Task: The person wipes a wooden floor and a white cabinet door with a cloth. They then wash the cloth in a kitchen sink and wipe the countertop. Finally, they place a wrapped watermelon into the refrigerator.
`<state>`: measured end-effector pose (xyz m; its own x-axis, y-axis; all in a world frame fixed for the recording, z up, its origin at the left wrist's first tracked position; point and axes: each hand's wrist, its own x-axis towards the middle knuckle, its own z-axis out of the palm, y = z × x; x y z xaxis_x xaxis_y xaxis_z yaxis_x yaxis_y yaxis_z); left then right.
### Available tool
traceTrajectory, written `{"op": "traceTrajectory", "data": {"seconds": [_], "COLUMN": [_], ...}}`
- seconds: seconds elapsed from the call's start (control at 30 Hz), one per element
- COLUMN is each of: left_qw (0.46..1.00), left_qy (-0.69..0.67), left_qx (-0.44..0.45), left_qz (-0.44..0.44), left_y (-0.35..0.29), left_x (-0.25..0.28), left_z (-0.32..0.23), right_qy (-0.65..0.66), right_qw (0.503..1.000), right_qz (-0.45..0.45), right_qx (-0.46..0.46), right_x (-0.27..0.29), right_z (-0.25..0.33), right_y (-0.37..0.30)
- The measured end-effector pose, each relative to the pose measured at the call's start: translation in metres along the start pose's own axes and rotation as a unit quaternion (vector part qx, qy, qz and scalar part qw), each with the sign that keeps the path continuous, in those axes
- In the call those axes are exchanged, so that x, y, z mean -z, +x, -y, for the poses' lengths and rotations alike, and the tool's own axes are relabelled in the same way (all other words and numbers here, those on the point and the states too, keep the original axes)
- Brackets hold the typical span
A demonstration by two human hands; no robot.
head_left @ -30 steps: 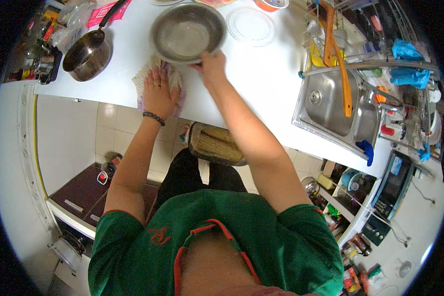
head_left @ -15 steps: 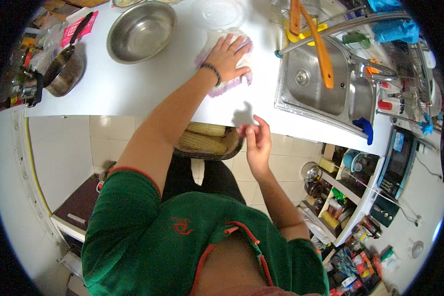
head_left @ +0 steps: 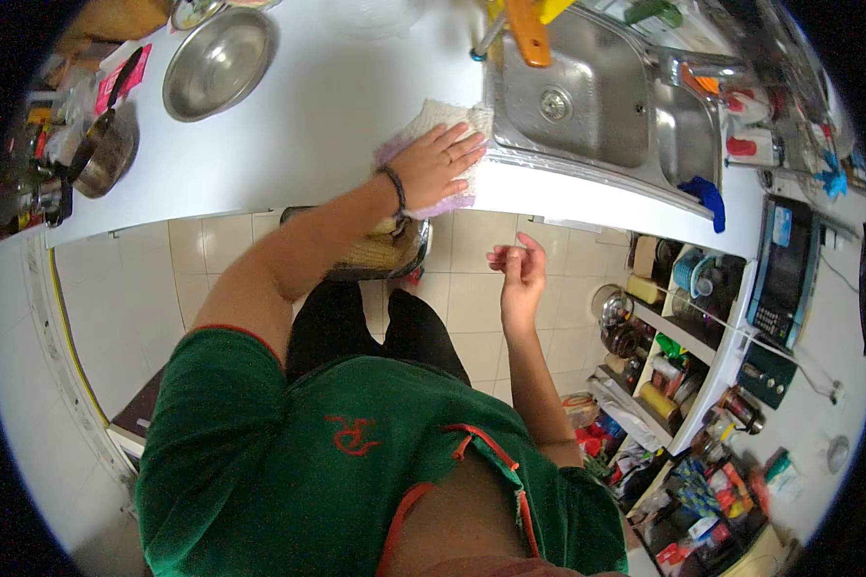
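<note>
My left hand (head_left: 435,167) lies flat, fingers stretched out, on a white cloth with purple edges (head_left: 441,113). It presses the cloth against the white counter (head_left: 308,125), close to the front edge and just left of the sink. A dark bracelet circles that wrist. My right hand (head_left: 522,274) hangs in the air in front of the counter, over the tiled floor. Its fingers are loosely bent and apart, with nothing visible in them.
A steel basin (head_left: 219,67) and a dark-handled pot (head_left: 111,159) stand on the left. The steel sink (head_left: 568,111) is at the right, a blue cloth (head_left: 707,200) on its edge. Below the counter edge, a container of corn cobs (head_left: 375,255) is partly hidden by my left arm.
My left hand has pulled the cloth along the counter, toward the front edge and the sink. My right hand stays raised beside it. The view has shifted, with basin and sink appearing further left.
</note>
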<state>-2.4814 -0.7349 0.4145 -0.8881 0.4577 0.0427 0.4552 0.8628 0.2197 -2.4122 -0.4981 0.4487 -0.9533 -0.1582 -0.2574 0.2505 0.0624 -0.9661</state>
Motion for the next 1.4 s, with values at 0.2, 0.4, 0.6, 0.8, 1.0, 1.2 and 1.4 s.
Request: {"op": "traceTrajectory", "data": {"seconds": [0.2, 0.4, 0.6, 0.8, 1.0, 1.2, 1.4], "left_qw": [0.938, 0.713, 0.877, 0.781, 0.703, 0.749, 0.709], "left_qy": [-0.271, -0.69, -0.452, -0.449, -0.419, -0.171, -0.215], "left_qx": [0.193, 0.113, 0.084, 0.383, 0.412, 0.497, 0.639], "left_qz": [-0.095, -0.049, -0.142, -0.205, -0.402, -0.404, -0.205], "left_y": [0.052, 0.129, 0.076, -0.042, -0.07, -0.09, -0.098], "left_x": [-0.032, -0.003, 0.011, 0.006, 0.073, 0.144, 0.171], "left_z": [-0.104, -0.173, -0.143, -0.033, 0.075, 0.251, 0.408], "right_qy": [0.256, 0.178, -0.262, -0.619, -0.496, -0.35, -0.461], "right_qw": [0.947, 0.971, 0.942, 0.72, 0.798, 0.793, 0.817], "right_qz": [0.033, -0.143, -0.187, -0.228, 0.069, 0.294, 0.076], "right_qx": [-0.19, -0.066, 0.097, 0.218, 0.337, 0.402, 0.338], "right_x": [0.016, 0.075, 0.287, 0.151, -0.061, -0.176, -0.185], "right_z": [-0.001, 0.032, 0.008, -0.044, -0.032, 0.002, 0.017], "right_y": [0.032, 0.081, 0.193, 0.194, 0.069, 0.06, 0.1]}}
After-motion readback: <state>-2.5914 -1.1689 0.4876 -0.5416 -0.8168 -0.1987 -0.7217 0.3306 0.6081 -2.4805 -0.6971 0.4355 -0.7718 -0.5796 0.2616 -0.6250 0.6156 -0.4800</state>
